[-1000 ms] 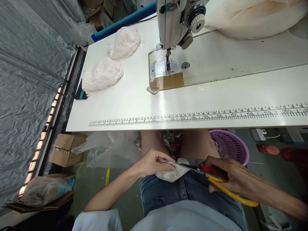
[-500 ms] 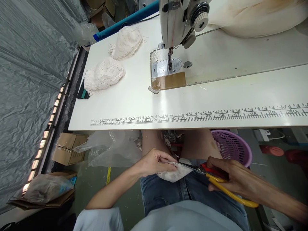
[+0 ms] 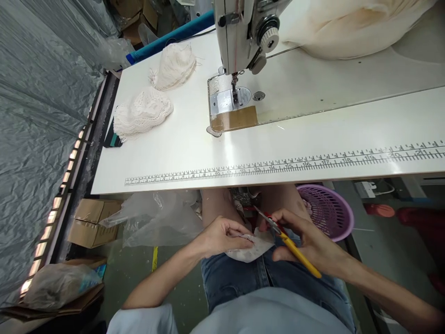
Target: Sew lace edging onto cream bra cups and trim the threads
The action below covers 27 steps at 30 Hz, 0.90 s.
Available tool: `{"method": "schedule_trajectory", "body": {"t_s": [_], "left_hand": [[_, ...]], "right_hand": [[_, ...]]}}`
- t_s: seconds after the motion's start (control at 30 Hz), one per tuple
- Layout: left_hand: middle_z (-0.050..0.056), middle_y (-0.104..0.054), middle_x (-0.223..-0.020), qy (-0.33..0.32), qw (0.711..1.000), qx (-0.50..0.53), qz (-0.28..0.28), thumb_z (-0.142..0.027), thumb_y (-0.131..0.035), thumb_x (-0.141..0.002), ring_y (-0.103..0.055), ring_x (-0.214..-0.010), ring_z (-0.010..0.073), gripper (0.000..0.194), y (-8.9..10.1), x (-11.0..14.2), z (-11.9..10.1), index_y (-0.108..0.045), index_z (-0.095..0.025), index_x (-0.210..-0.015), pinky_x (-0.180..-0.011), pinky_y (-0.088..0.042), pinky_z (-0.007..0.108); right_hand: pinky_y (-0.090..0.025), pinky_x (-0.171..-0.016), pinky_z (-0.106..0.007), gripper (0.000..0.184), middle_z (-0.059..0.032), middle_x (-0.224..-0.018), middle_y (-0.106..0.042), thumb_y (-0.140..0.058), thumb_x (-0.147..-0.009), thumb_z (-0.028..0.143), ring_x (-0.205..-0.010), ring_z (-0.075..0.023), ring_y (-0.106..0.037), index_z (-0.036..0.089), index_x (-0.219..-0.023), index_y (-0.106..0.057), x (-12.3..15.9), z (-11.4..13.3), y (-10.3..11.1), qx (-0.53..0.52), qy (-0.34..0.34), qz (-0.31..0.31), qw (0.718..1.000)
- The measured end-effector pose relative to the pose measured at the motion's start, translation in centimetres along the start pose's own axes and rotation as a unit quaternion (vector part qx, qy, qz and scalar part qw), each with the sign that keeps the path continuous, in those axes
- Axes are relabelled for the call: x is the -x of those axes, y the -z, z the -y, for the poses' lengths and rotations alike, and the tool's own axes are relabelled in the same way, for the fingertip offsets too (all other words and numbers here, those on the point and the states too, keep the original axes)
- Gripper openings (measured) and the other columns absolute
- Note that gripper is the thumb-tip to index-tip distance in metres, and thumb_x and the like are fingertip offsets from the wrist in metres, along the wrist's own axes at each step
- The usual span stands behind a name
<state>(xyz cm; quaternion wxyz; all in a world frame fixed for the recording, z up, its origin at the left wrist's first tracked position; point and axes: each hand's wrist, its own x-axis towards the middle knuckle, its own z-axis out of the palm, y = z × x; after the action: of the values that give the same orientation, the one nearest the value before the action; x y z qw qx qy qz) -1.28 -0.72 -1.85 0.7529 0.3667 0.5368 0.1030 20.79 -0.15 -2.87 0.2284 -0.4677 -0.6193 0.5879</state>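
Note:
Over my lap, my left hand pinches a small white fabric piece, with its edge between thumb and fingers. My right hand grips a pair of scissors with yellow and red handles. Their blades point up and left, above the fabric's right end, and look nearly closed. The right fingertips are close to the fabric; I cannot tell whether they touch it. On the table lie a white lace piece and, behind it, a cream fabric piece with loose threads.
A sewing machine stands on the white table, which has a printed ruler along its front edge. Cream cloth is heaped at the back right. Below are a purple basket, a cardboard box and clear plastic.
My right hand has moved left and slightly up with the scissors. Their blades have left the fabric edge and swung upward. My left hand keeps hold of the fabric.

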Motion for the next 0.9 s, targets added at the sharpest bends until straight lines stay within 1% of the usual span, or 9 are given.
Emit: {"method": "schedule_trajectory", "body": {"t_s": [0.1, 0.2, 0.3, 0.37, 0.5, 0.57, 0.67, 0.73, 0.9], "left_hand": [[0.003, -0.065, -0.064, -0.024, 1.000, -0.003, 0.015, -0.045, -0.076, -0.062, -0.046, -0.051, 0.0060, 0.046, -0.4, 0.0, -0.1, -0.073, -0.010, -0.091, -0.049, -0.032, 0.018], [0.003, -0.065, -0.066, -0.036, 0.999, 0.006, 0.017, -0.046, -0.076, -0.061, -0.048, -0.054, 0.0066, 0.045, -0.5, 0.1, 0.0, -0.073, -0.010, -0.089, -0.052, -0.034, 0.019], [0.002, -0.062, -0.058, -0.009, 1.000, 0.006, -0.005, -0.048, -0.078, -0.055, -0.043, -0.048, 0.0054, 0.047, -0.3, 0.1, 0.4, -0.073, -0.009, -0.081, -0.049, -0.032, 0.019], [0.003, -0.063, -0.060, 0.010, 1.000, 0.021, -0.004, -0.049, -0.080, -0.052, -0.045, -0.048, 0.0059, 0.050, -0.1, 0.1, 0.7, -0.073, -0.010, -0.082, -0.050, -0.033, 0.019], [0.003, -0.065, -0.062, 0.015, 0.999, 0.048, 0.009, -0.048, -0.081, -0.048, -0.048, -0.050, 0.0067, 0.052, 0.0, -0.1, 0.9, -0.073, -0.010, -0.082, -0.051, -0.035, 0.020], [0.001, -0.063, -0.059, 0.006, 0.998, 0.055, 0.016, -0.047, -0.081, -0.049, -0.045, -0.049, 0.0054, 0.050, -0.1, -0.1, 0.8, -0.073, -0.010, -0.081, -0.049, -0.033, 0.019], [-0.001, -0.060, -0.055, -0.012, 0.998, 0.066, 0.019, -0.046, -0.080, -0.053, -0.042, -0.047, 0.0036, 0.046, -0.2, 0.0, 0.9, -0.073, -0.010, -0.081, -0.047, -0.030, 0.017], [0.000, -0.061, -0.056, -0.020, 0.998, 0.065, 0.016, -0.044, -0.080, -0.055, -0.043, -0.047, 0.0039, 0.044, -0.1, 0.1, 1.0, -0.073, -0.010, -0.082, -0.047, -0.031, 0.017], [0.004, -0.067, -0.063, -0.022, 0.999, 0.047, 0.009, -0.041, -0.079, -0.058, -0.051, -0.052, 0.0068, 0.041, 0.5, 0.5, 1.5, -0.074, -0.011, -0.086, -0.052, -0.038, 0.018]], "right_hand": [[-0.044, -0.055, -0.022, 0.039, 0.0027, -0.071, -0.054, -0.074, -0.063, 0.046, -0.064, -0.0136, -0.051, 0.023, -0.078, -0.046, -1.0, 0.8, -1.5, -0.070, -0.016, 0.034, 0.997], [-0.043, -0.055, -0.020, 0.040, 0.0044, -0.069, -0.051, -0.075, -0.064, 0.042, -0.060, -0.0106, -0.048, 0.022, -0.074, -0.042, -1.3, 0.7, -2.2, -0.123, -0.040, 0.029, 0.991], [-0.043, -0.054, -0.020, 0.040, 0.0054, -0.065, -0.049, -0.075, -0.064, 0.041, -0.057, -0.0094, -0.047, 0.022, -0.073, -0.041, -1.0, 0.2, -1.9, -0.139, -0.064, 0.032, 0.988], [-0.043, -0.054, -0.021, 0.038, 0.0053, -0.064, -0.050, -0.074, -0.065, 0.042, -0.056, -0.0099, -0.048, 0.022, -0.074, -0.042, -0.7, -0.3, -1.5, -0.126, -0.074, 0.023, 0.989], [-0.049, -0.066, -0.025, 0.036, 0.0001, -0.076, -0.060, -0.072, -0.068, 0.043, -0.071, -0.0149, -0.058, 0.022, -0.081, -0.046, -0.4, -0.4, -1.0, -0.125, -0.082, 0.045, 0.988], [-0.050, -0.068, -0.027, 0.037, -0.0010, -0.078, -0.061, -0.072, -0.068, 0.045, -0.074, -0.0157, -0.059, 0.022, -0.080, -0.045, -0.4, 0.1, -1.3, -0.131, -0.079, 0.060, 0.986], [-0.048, -0.060, -0.024, 0.039, 0.0018, -0.070, -0.056, -0.072, -0.067, 0.047, -0.063, -0.0131, -0.055, 0.022, -0.075, -0.043, -0.6, 0.9, -1.9, -0.104, -0.056, 0.048, 0.992], [-0.047, -0.057, -0.024, 0.036, 0.0025, -0.067, -0.054, -0.069, -0.071, 0.048, -0.060, -0.0124, -0.052, 0.023, -0.076, -0.043, -0.7, 0.9, -1.9, -0.067, -0.035, 0.036, 0.996], [-0.046, -0.056, -0.023, 0.028, -0.0019, -0.076, -0.059, -0.061, -0.078, 0.046, -0.063, -0.0144, -0.056, 0.022, -0.087, -0.048, 0.7, -1.2, 0.7, 0.105, -0.012, 0.036, 0.994]]}}
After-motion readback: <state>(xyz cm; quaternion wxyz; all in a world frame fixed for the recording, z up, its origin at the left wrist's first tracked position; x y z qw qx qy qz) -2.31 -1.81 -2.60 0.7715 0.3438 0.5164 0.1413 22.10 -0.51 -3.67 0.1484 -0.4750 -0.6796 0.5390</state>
